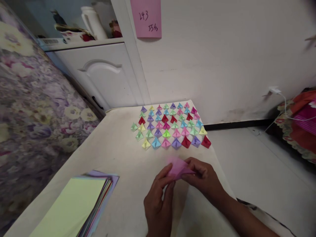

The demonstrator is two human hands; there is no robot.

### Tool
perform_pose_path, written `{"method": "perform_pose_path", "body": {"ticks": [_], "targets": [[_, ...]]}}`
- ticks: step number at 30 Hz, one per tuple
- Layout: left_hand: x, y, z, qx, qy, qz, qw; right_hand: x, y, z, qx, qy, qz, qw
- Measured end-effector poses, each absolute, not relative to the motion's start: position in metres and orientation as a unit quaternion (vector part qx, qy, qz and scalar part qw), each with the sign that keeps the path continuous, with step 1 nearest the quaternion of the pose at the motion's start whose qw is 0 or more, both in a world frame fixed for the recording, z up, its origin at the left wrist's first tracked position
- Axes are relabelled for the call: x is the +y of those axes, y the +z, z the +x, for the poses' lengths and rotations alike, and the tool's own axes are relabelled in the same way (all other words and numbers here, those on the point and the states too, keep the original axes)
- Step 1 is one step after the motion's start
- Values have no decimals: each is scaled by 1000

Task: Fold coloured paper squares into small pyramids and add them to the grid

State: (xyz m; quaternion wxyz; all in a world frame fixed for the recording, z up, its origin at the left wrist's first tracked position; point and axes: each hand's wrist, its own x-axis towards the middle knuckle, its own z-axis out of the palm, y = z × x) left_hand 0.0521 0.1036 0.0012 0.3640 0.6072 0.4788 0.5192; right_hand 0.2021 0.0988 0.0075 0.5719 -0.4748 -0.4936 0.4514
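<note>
My left hand point(158, 200) and my right hand point(201, 177) meet over the near part of the white table point(118, 154). Between their fingertips they pinch a small pink folded paper piece point(178, 167), blurred by motion. Both hands are closed on it, the left from below-left, the right from the right. Beyond the hands, several small folded paper shapes point(170, 126) in many colours lie in neat rows on the table. A stack of coloured paper sheets point(76, 207), light green on top, lies at the near left.
A floral-patterned bed or sofa point(32, 108) runs along the left. A white cabinet point(103, 79) stands behind the table, with a pink note point(146, 18) on the wall. A charger and cable point(277, 93) and a red cushion point(301, 125) are at the right.
</note>
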Motion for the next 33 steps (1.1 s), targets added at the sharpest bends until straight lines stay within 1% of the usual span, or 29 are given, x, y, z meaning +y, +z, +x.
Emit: {"method": "perform_pose_path", "body": {"ticks": [3,6,12,21,24,33], "targets": [[102,1,52,479,499,634,346,97,7,198,-465,476,-483,570],[101,-1,54,481,508,636,326,96,3,194,-429,501,-500,561],[99,-3,58,497,538,605,312,97,-9,190,-419,489,-519,563],[98,-1,58,509,542,582,330,94,-12,187,-395,492,-507,587],[98,-1,59,519,542,559,352,95,-11,187,-384,489,-510,595],[103,-2,61,528,553,434,476,97,-8,183,-339,520,-494,609]]}}
